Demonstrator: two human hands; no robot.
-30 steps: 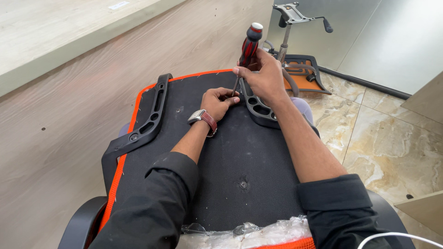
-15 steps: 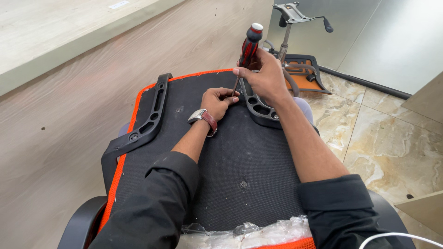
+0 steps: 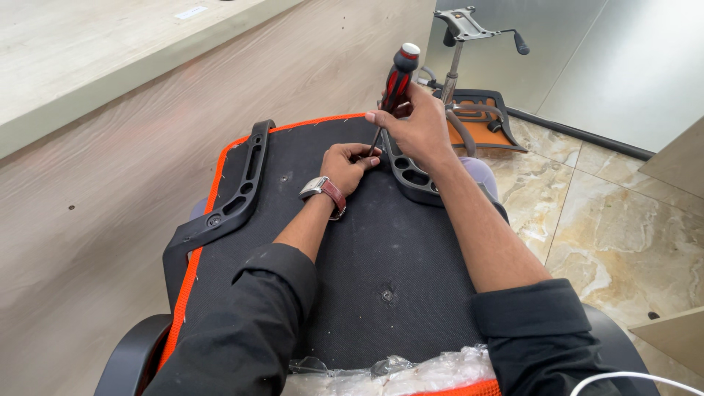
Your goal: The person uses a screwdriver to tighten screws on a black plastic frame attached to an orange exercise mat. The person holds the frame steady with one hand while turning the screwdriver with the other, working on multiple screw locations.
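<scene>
right hand (image 3: 419, 130) grips red-and-black screwdriver (image 3: 397, 82) upright over black plastic armrest bracket (image 3: 408, 170) at frame centre, left hand (image 3: 350, 165) fingers pinching its tip; left-side bracket (image 3: 236, 192) already sits mounted.

Looks like an office or commercial space that's getting fitted out, not a proper workshop. Glossy beige marble-look floor tiles (image 3: 601, 220) fill the right side, and a long counter (image 3: 95, 66) with wood-laminate cladding runs across the upper left. An office chair seat (image 3: 367, 249) lies upside down mid-frame, and a loose chair base mechanism (image 3: 469, 44) sits on the floor at top centre.
</scene>
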